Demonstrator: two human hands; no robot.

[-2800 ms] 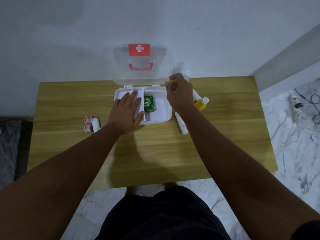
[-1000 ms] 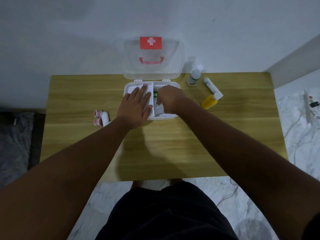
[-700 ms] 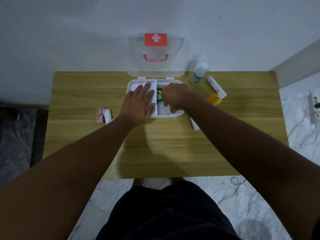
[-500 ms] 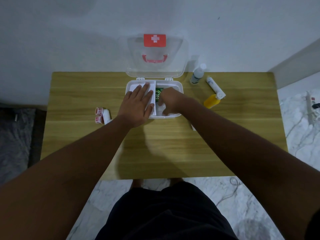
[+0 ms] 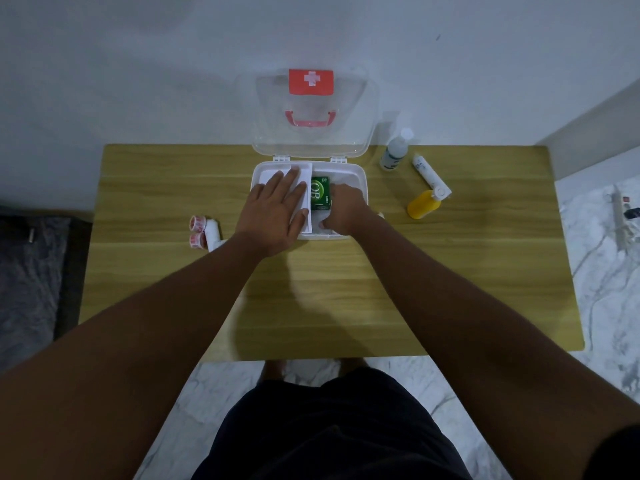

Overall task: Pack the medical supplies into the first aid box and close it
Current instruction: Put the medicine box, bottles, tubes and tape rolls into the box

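Right hand [image 5: 346, 211] has gone down into the first aid box [image 5: 361, 174], mid-frame, beside the green pack [image 5: 320, 194]; it is curled, but I cannot tell if it holds anything. Left hand [image 5: 273, 213] lies flat on the white tray [image 5: 273, 169]. Clear bottle [image 5: 393, 154] stands right of the box on the counter [image 5: 156, 188]; a swinging arm could tip it

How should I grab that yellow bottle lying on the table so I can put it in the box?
Grip the yellow bottle round the middle of its body, from above. It lies on its side on the table, so both long sides are free for fingers and thumb. Keep off the cap end: the white tube sits right by it there.
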